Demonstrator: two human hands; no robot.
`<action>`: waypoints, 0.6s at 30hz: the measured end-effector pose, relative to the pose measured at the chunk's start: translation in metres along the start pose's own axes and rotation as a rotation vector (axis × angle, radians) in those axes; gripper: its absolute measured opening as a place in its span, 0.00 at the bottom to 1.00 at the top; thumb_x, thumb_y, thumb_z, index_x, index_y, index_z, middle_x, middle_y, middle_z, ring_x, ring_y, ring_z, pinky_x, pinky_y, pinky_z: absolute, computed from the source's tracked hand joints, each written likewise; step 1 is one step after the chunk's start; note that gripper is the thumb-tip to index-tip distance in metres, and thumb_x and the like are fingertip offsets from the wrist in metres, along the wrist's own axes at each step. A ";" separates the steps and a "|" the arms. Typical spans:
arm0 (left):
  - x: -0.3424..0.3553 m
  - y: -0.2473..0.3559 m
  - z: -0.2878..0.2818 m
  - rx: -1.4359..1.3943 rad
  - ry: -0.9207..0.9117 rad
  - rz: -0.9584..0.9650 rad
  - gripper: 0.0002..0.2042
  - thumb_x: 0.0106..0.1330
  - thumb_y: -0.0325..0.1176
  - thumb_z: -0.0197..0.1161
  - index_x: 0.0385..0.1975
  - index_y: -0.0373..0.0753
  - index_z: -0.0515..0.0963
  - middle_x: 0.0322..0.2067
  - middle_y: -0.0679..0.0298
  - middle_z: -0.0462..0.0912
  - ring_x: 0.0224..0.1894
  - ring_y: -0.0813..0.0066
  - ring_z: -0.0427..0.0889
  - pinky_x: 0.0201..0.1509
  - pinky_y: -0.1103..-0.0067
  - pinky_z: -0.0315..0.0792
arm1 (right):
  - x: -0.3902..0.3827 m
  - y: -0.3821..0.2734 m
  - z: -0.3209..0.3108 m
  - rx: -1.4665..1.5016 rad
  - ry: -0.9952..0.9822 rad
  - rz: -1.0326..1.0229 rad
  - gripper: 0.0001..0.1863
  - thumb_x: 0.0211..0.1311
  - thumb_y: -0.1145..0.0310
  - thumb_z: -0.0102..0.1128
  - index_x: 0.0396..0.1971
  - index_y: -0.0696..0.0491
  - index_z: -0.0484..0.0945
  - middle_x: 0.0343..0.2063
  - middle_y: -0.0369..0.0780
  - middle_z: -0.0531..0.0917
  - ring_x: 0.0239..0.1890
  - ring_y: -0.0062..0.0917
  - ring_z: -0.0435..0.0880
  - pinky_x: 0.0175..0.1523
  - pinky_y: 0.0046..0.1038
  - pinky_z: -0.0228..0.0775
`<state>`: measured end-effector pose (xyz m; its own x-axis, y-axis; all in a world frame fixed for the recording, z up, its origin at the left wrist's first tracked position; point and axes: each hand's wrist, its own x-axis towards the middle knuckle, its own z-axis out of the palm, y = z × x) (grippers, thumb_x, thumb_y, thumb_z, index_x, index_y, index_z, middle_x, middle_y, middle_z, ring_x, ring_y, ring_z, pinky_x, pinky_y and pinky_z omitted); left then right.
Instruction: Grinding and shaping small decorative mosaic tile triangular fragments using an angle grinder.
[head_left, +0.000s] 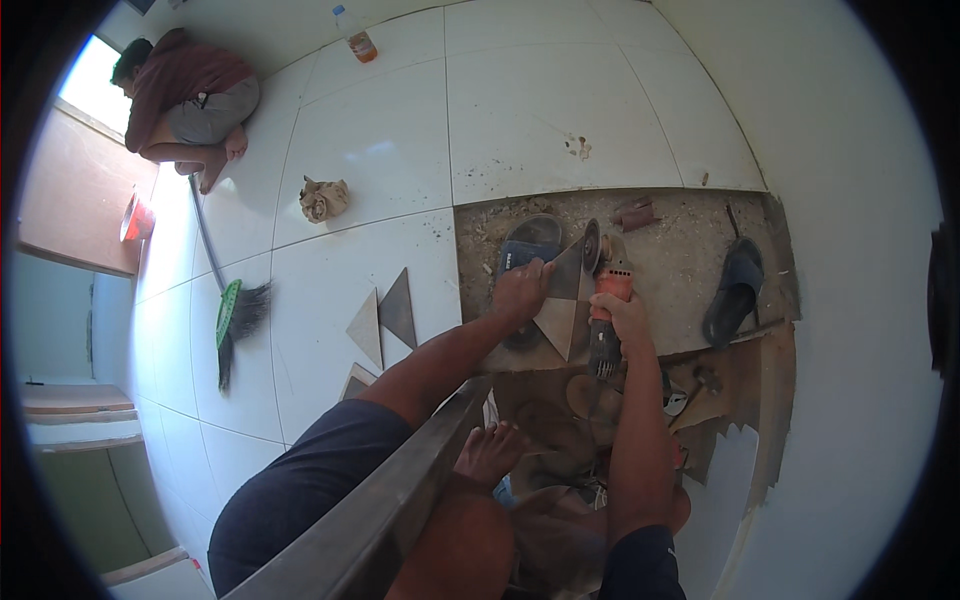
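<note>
My right hand [627, 316] is closed around the body of an orange and black angle grinder [611, 285]. Its round disc [591, 245] stands close against the edge of a grey and beige tile piece [566, 283]; whether it touches or spins I cannot tell. My left hand [523, 290] grips the left edge of this tile. Beneath the left hand lies a dark slipper [533, 238], partly hidden by hand and tile. The tile is over a sunken, rough patch of floor [675, 270] strewn with debris.
Triangular tile pieces [398, 309] lie left of my forearm. A matching slipper [735, 293] rests at right, with a hammer [706, 380] below. Further off are a broom [230, 325], crumpled brown paper [324, 199], a bottle [356, 36] and a crouching person [195, 95]. A long bar [370, 500] crosses the foreground.
</note>
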<state>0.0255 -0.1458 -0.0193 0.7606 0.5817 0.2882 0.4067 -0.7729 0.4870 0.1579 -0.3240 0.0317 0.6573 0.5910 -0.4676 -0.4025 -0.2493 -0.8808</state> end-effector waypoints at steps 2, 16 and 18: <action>-0.001 0.002 -0.002 0.011 -0.078 -0.053 0.15 0.78 0.44 0.49 0.35 0.38 0.72 0.23 0.50 0.80 0.28 0.47 0.84 0.30 0.57 0.76 | 0.000 -0.002 0.000 0.008 0.012 0.011 0.20 0.48 0.69 0.73 0.41 0.58 0.79 0.30 0.38 0.83 0.27 0.22 0.83 0.32 0.27 0.79; 0.000 0.000 -0.004 -0.008 -0.069 -0.048 0.17 0.79 0.45 0.49 0.33 0.38 0.72 0.23 0.49 0.80 0.29 0.46 0.84 0.32 0.57 0.77 | 0.006 -0.010 0.006 0.031 0.008 -0.019 0.21 0.47 0.69 0.73 0.43 0.58 0.78 0.30 0.38 0.83 0.25 0.22 0.83 0.30 0.27 0.79; 0.000 0.003 -0.005 -0.020 -0.062 -0.025 0.17 0.79 0.46 0.49 0.33 0.38 0.72 0.23 0.48 0.80 0.29 0.46 0.84 0.32 0.57 0.76 | 0.006 -0.009 0.005 0.033 0.013 -0.022 0.21 0.47 0.68 0.73 0.43 0.58 0.78 0.30 0.38 0.82 0.25 0.22 0.83 0.30 0.27 0.79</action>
<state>0.0243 -0.1469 -0.0133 0.7804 0.5837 0.2243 0.4162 -0.7526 0.5102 0.1625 -0.3141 0.0371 0.6744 0.5860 -0.4493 -0.4085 -0.2108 -0.8881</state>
